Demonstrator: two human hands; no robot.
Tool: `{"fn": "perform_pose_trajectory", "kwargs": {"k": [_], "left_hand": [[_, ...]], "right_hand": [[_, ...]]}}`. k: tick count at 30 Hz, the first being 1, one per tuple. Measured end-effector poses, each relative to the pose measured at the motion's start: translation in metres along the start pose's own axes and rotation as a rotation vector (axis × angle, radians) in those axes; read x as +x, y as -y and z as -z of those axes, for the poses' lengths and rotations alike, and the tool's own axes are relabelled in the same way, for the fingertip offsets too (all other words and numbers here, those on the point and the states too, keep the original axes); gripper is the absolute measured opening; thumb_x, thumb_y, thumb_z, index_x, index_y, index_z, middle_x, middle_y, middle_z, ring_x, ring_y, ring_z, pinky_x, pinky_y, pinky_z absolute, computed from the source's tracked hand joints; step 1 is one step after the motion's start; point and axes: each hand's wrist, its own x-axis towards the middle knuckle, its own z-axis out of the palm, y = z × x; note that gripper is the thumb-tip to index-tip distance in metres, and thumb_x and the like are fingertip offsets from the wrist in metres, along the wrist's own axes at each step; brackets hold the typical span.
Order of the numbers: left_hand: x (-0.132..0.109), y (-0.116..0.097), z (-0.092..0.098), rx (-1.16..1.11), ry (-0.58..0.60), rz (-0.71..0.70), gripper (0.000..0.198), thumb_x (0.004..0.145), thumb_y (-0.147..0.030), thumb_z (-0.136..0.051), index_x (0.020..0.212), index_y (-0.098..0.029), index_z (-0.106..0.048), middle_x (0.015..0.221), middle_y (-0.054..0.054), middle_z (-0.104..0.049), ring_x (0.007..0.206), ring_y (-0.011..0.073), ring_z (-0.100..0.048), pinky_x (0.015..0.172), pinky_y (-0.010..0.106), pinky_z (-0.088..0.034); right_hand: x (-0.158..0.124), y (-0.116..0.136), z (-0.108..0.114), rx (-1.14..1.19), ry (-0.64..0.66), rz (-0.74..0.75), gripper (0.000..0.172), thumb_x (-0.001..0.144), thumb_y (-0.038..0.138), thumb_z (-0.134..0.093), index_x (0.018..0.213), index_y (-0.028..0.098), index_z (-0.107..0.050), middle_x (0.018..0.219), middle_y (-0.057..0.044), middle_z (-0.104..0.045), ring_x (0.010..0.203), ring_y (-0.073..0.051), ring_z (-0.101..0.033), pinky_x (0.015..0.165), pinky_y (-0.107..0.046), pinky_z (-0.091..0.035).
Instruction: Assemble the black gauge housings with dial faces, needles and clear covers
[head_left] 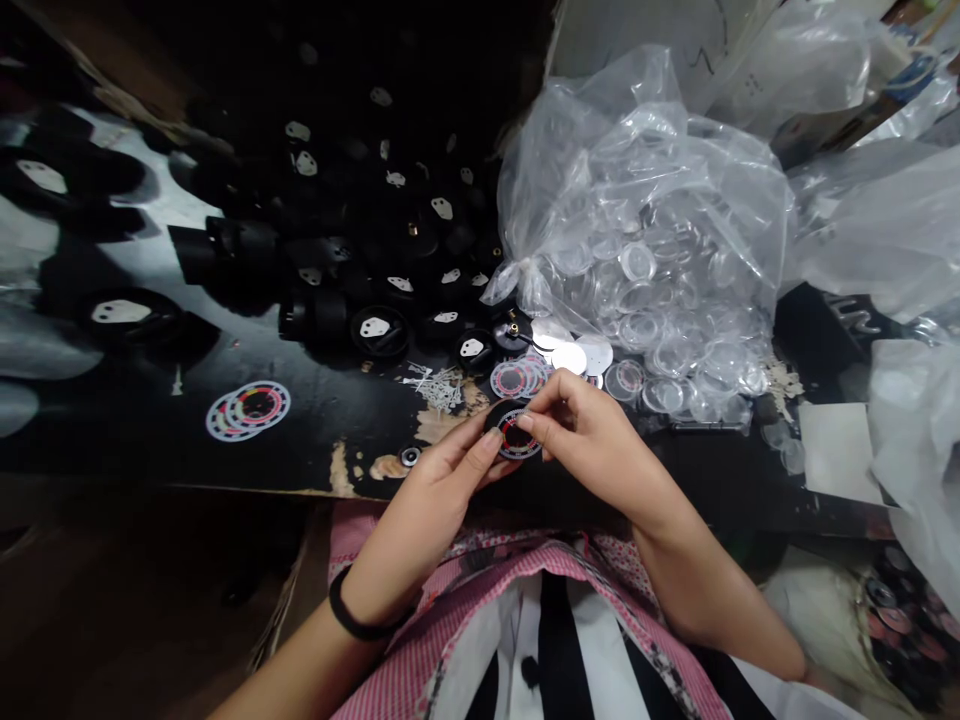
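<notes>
A round black gauge [519, 437] with a printed dial face sits in my left hand [457, 462], whose thumb and fingers are closed around its left side. Over the gauge's upper right, my right hand [589, 430] is closed in a pinch, fingertips at the dial; whatever is between them is too small to make out. Just beyond the hands lie loose printed dials [511, 378] and blank white discs [568, 357]. A heap of small pale pins [441, 388] rests left of those. One small dark ring-shaped part [409, 456] lies near my left wrist.
Many black gauge housings [379, 328] with white plates crowd the back left. Two dials [259, 405] overlap on the black table [150, 440]. A plastic bag [645, 170] spills clear round covers [675, 355] at the right, near a white card [836, 450].
</notes>
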Motion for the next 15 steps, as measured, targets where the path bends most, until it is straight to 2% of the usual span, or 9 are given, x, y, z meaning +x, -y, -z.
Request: {"fn": "perform_pose_trajectory", "kwargs": {"k": [8, 12, 15], "left_hand": [[0.001, 0.003, -0.002, -0.06, -0.013, 0.01, 0.039, 0.088, -0.041, -0.068, 0.125, -0.028, -0.068, 0.141, 0.005, -0.062, 0.123, 0.0265, -0.063, 0.105, 0.04, -0.05], [0.002, 0.006, -0.003, -0.003, -0.034, -0.043, 0.038, 0.086, -0.04, -0.07, 0.122, -0.029, -0.068, 0.14, 0.004, -0.062, 0.128, 0.0263, -0.058, 0.103, 0.037, -0.052], [0.001, 0.008, 0.003, 0.047, -0.061, -0.04, 0.042, 0.08, -0.041, -0.076, 0.119, -0.026, -0.069, 0.13, 0.006, -0.068, 0.121, 0.0284, -0.063, 0.1, 0.041, -0.054]], "right_hand": [[0.001, -0.004, -0.002, 0.071, -0.03, -0.092, 0.015, 0.085, 0.03, -0.063, 0.08, 0.02, -0.053, 0.069, 0.004, -0.058, 0.058, -0.01, -0.053, 0.054, -0.024, -0.041], [-0.001, -0.007, -0.005, -0.044, -0.07, -0.075, 0.021, 0.081, 0.031, -0.069, 0.082, 0.02, -0.052, 0.076, 0.004, -0.058, 0.064, -0.01, -0.053, 0.058, -0.024, -0.042], [-0.005, -0.008, -0.01, -0.001, -0.026, -0.109, 0.018, 0.084, 0.031, -0.065, 0.09, 0.021, -0.052, 0.083, 0.003, -0.06, 0.064, -0.01, -0.055, 0.058, -0.023, -0.044]]}}
